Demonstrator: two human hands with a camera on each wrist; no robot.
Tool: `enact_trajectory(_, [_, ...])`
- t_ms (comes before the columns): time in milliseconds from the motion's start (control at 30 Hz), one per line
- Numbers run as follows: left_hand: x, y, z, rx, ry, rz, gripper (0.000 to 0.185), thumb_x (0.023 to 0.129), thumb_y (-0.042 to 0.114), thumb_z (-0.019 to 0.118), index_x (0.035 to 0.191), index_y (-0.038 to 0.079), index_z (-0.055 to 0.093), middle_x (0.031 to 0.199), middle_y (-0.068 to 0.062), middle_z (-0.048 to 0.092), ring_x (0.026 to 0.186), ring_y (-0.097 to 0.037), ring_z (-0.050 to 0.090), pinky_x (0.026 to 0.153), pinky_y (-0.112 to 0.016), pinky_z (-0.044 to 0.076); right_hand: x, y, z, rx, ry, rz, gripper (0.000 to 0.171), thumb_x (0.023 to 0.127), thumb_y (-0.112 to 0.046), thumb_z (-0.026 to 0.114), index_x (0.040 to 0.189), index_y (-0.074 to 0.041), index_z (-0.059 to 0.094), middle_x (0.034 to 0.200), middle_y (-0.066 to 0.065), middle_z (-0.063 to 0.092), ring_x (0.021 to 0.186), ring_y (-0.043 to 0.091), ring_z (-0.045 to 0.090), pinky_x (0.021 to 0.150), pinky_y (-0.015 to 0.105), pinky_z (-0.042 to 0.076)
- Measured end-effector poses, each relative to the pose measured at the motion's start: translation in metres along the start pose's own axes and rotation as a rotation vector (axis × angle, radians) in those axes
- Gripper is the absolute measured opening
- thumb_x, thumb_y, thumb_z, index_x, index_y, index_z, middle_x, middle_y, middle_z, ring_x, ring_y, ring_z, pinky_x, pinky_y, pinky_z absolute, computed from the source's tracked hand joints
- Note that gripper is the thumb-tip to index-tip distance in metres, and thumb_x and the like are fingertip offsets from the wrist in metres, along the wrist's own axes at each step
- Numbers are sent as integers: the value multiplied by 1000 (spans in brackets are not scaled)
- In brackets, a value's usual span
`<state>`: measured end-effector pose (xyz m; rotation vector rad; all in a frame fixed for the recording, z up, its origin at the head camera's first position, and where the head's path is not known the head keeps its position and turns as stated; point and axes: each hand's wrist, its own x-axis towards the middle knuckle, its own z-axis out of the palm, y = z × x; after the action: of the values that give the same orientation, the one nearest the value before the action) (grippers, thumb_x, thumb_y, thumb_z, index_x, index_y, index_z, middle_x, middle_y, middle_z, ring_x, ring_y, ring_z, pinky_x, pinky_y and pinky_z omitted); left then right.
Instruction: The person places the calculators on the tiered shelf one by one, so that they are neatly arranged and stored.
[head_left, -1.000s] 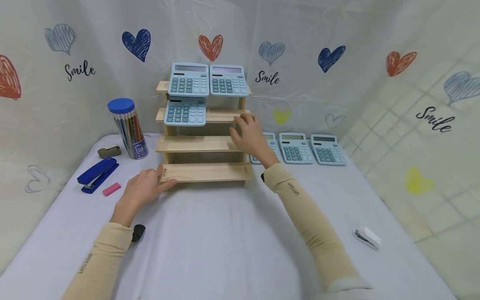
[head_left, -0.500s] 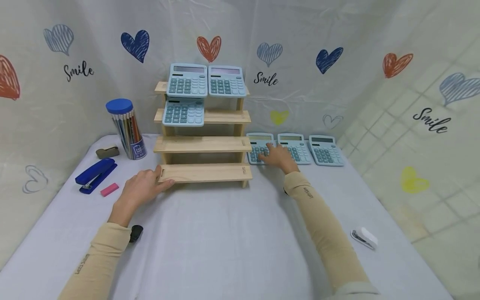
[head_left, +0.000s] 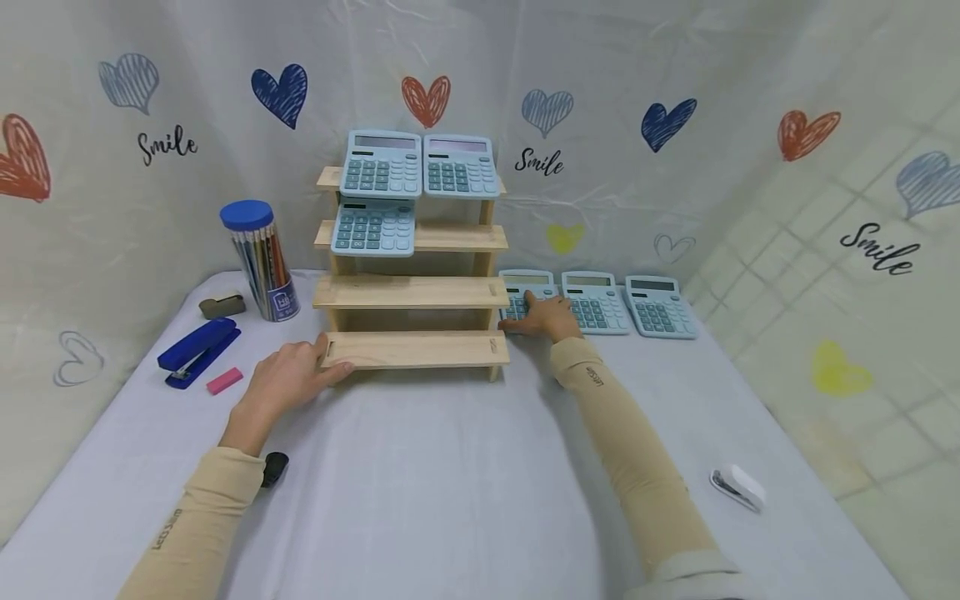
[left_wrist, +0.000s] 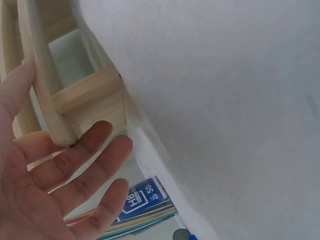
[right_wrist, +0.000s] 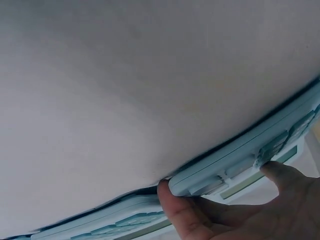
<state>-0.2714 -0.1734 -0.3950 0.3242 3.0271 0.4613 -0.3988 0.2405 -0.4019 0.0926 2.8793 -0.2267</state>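
Note:
A four-tier wooden display rack (head_left: pixel 416 350) stands at the back of the table. My left hand (head_left: pixel 288 375) holds the left end of its lowest board, thumb in front. In the left wrist view the index finger lies behind the board (left_wrist: pixel 60 131), with the other fingers spread beyond it. My right hand (head_left: pixel 551 319) grips the light blue calculator (head_left: pixel 528 279) right of the rack. In the right wrist view a finger is at this calculator's (right_wrist: pixel 220 175) rounded side, and another digit touches the keys. The palm side hides part of it.
Two more calculators (head_left: pixel 596 283) (head_left: pixel 660 307) lie to the right. Several calculators (head_left: pixel 381 162) sit on the rack's top two tiers. A pencil tub (head_left: pixel 258 262), olive item (head_left: pixel 222 307), blue stapler (head_left: pixel 198 350) and pink eraser (head_left: pixel 224 381) stand left; a white stapler (head_left: pixel 738 487) lies right.
My right hand has come down from the rack's second tier to the calculators on the table, then shifted slightly left onto the nearest one. The left hand stays on the rack's lowest board.

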Motion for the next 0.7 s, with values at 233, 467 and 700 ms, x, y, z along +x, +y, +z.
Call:
enact_trajectory(233, [4,3,2,6,25,19,82,96,54,60,147,-7,42,91,-20,63,73,-25,54,56,-34,41,-8,9,-6,2,26,-58,97,88,-73,50,162,-19,18,153,42,29,142,62,25,111,71,30])
enact_trajectory(467, [4,6,4,-5,-11,-6,85,96,55,59,150,-6,37,93,-20,61,73,-24,53,55,-33,39,-23,26,-14,65,-13,-82,97,89,-71,48,163,-17,14,153,33,39,135,53,44,109,64,38])
enact_trajectory(700, [-1,1,1,12,11,-9,86,95,56,60,149,-7,39,93,-20,61,73,-24,53,56,-33,39,-40,32,-31,88,17,-117,100,87,-77,47,163,-23,11,87,21,62,69,24,48,75,46,45])
